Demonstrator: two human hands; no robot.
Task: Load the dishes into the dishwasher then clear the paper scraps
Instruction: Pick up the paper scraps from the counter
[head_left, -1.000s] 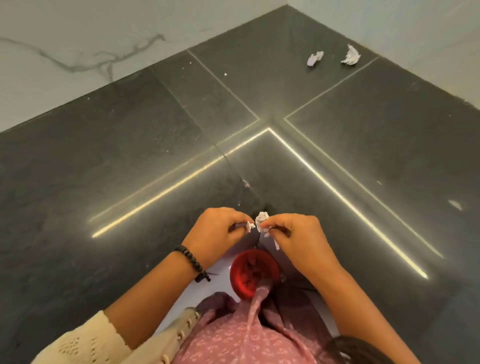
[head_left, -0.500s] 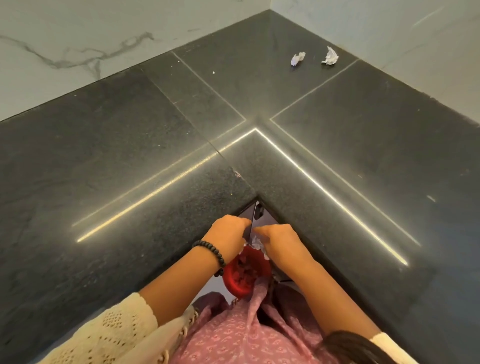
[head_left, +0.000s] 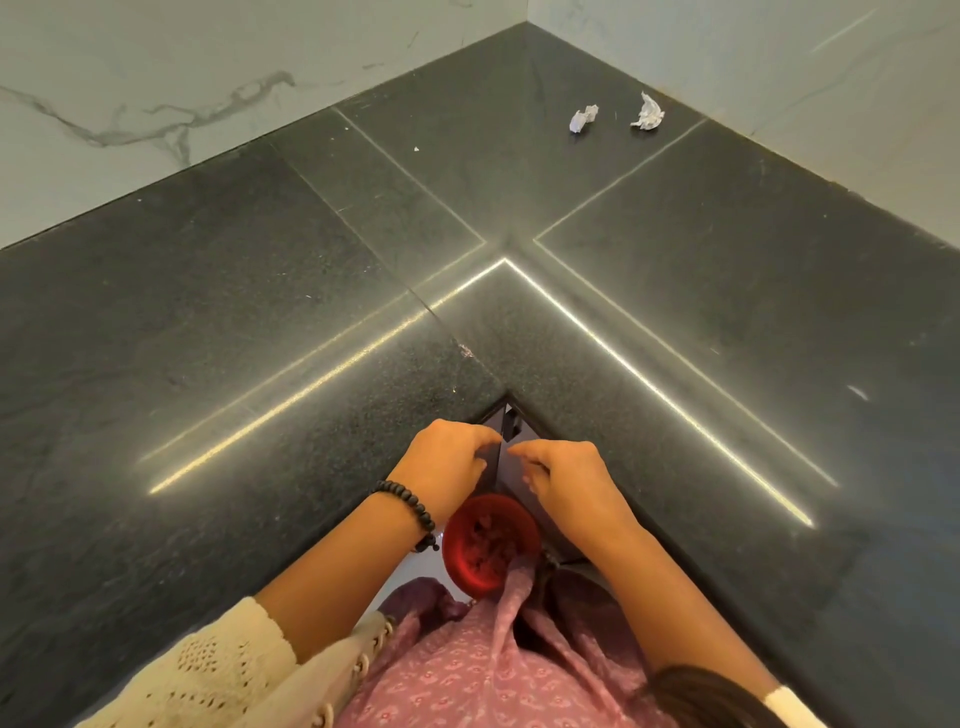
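While both hands, left (head_left: 447, 460) and right (head_left: 558, 475), are hovering loosely curled and empty above the red bin (head_left: 488, 543), two paper scraps (head_left: 583, 119) (head_left: 647, 111) are lying uncollected on the desk (head_left: 260, 338); dishwasher unseen.

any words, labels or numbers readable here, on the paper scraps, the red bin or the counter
None can be read.
The two paper scraps are crumpled and show no legible print.
The red bin, the dark counter and the marble wall carry no text.

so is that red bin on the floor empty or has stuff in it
Not empty: the round red bin below the hands shows small crumpled pieces inside. How full it is, cannot tell.
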